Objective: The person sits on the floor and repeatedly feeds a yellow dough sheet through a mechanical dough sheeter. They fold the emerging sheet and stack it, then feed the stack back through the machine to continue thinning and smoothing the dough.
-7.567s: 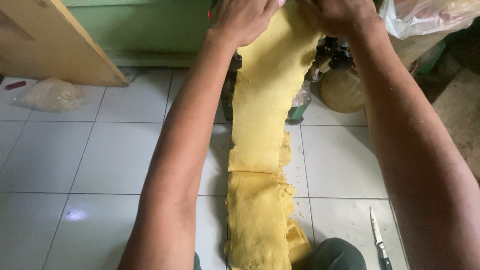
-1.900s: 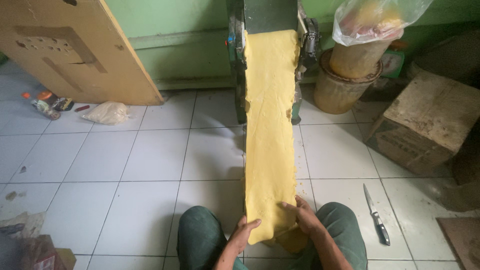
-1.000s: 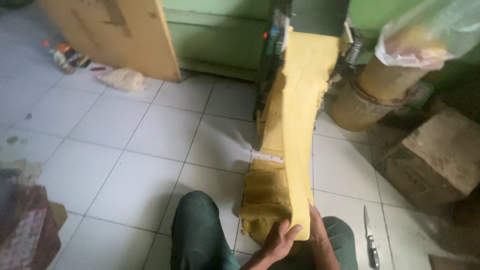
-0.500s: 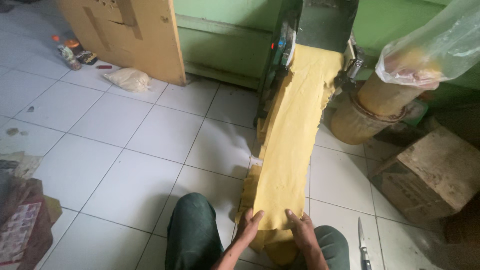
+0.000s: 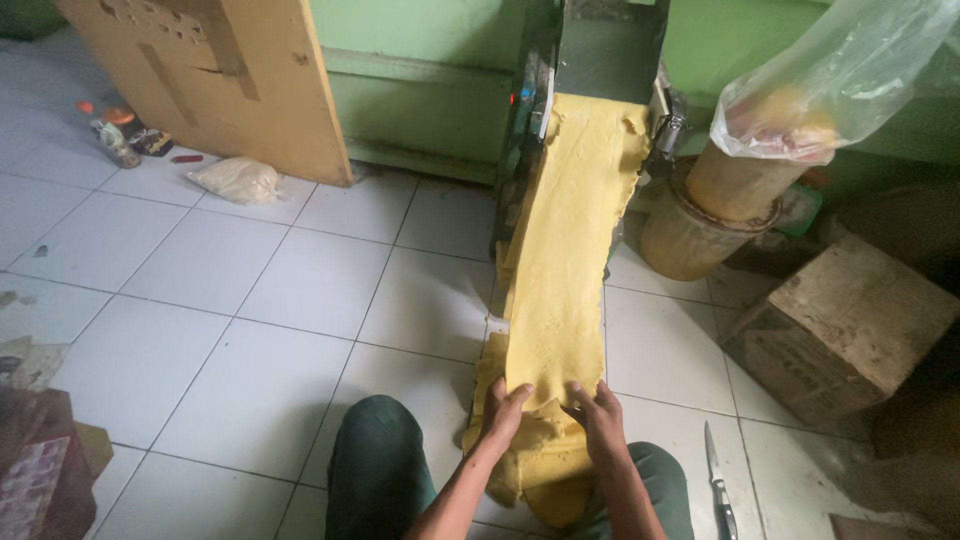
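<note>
Dough sheet point(image 5: 570, 250): long yellow band, matte and grainy, ragged along the edges, running down from the machine point(image 5: 600, 60) at the wall to the lap; lower end folded into a rumpled heap between the knees.

Left hand point(image 5: 505, 412): laid on the lower left edge of the sheet, fingers spread and flat, grip open, pressing rather than clasping.

Right hand point(image 5: 600, 420): laid on the lower right edge, fingers splayed likewise, grip open, touching the dough.

Machine: dark metal housing, upright against the green wall, sheet hanging from its front.

Trousers point(image 5: 375, 470): dark green cloth over both knees, either side of the folded heap.

Floor point(image 5: 250, 300): glossy white square tiles with dark grout lines, scattered crumbs near the dough.

Knife point(image 5: 718, 485): slim bright blade, dark handle, flat on the tile just right of the right knee.

Wooden board point(image 5: 230, 80): pale, rough, pitted panel leaning on the wall at upper left.

Small clear bag point(image 5: 238, 180): lumpy, pale filling, lying on the tile at the foot of the board.

Bucket point(image 5: 695, 235): round, tan, grimy, standing right of the machine; a stained cylinder rising from it, capped by a crinkled clear plastic bag point(image 5: 840, 80).

Block point(image 5: 850, 325): weathered, brownish grey, box-shaped, set on the floor at right.
</note>
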Motion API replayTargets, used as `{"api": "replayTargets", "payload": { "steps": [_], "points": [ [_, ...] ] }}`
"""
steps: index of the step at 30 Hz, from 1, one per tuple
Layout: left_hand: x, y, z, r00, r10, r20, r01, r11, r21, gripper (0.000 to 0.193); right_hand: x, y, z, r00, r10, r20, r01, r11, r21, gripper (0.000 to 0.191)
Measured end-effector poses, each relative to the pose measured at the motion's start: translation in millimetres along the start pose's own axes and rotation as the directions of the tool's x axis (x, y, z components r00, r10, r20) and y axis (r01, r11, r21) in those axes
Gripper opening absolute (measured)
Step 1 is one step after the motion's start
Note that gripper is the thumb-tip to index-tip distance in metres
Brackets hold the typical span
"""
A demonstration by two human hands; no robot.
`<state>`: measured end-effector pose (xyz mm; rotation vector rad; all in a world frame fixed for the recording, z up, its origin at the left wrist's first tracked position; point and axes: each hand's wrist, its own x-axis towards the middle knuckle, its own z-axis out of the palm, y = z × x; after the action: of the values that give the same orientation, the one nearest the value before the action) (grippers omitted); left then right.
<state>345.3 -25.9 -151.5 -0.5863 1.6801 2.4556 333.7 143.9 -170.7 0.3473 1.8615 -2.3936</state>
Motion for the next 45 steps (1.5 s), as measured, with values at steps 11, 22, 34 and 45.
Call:
{"api": "replayTargets", "payload": {
  "steps": [11, 22, 34, 45],
  "points": [
    [-10.2, 33.8, 8.7, 0.976, 0.21, 0.057, -0.213, 0.975, 0.056, 0.041, 5.8, -26.7, 18.1, 0.999, 0.04, 0.005, -0.04, 0.998, 0.041, 0.041],
    [-1.0, 38.4, 14.8, 0.965, 0.261, 0.03, -0.26, 0.965, -0.018, 0.041, 10.0, -27.3, 33.7, 0.998, -0.053, -0.019, 0.055, 0.995, 0.078, 0.038],
    [-7.0, 47.5, 13.3, 0.932, 0.347, 0.099, -0.353, 0.935, 0.041, 0.031, 7.7, -35.6, 37.4, 0.994, -0.112, 0.005, 0.111, 0.989, 0.095, 0.04],
    [2.0, 49.3, 20.9, 0.959, 0.267, 0.096, -0.278, 0.953, 0.121, 0.038, 18.3, -50.9, 35.9, 0.99, -0.143, 0.005, 0.142, 0.988, 0.062, 0.037]
  ]
}}
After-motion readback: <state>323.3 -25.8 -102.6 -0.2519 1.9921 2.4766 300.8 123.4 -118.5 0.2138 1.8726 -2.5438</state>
